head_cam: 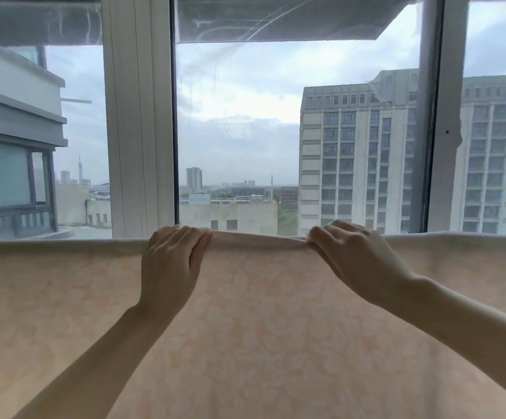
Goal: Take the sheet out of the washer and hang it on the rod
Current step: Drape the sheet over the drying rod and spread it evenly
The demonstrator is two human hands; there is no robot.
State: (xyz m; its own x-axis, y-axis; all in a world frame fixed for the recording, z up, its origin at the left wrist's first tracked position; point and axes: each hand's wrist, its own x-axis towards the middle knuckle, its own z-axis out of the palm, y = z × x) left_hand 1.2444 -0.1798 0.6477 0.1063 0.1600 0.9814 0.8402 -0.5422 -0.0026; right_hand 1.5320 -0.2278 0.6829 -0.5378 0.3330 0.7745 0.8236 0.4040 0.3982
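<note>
A pale peach sheet [260, 328] with a faint flower pattern hangs across the whole width of the view, folded over a horizontal rod that it hides completely. My left hand [170, 264] rests on the fold left of centre, fingers curled over the top edge. My right hand [354, 261] lies on the fold right of centre, fingertips pinching the cloth, which puckers slightly there. The stretch of fold between my hands is a little raised. The washer is out of view.
Right behind the sheet stands a large window with white frames [138, 116] and a dark upright [430, 116]. Through the glass I see tall buildings [360, 152] and cloudy sky.
</note>
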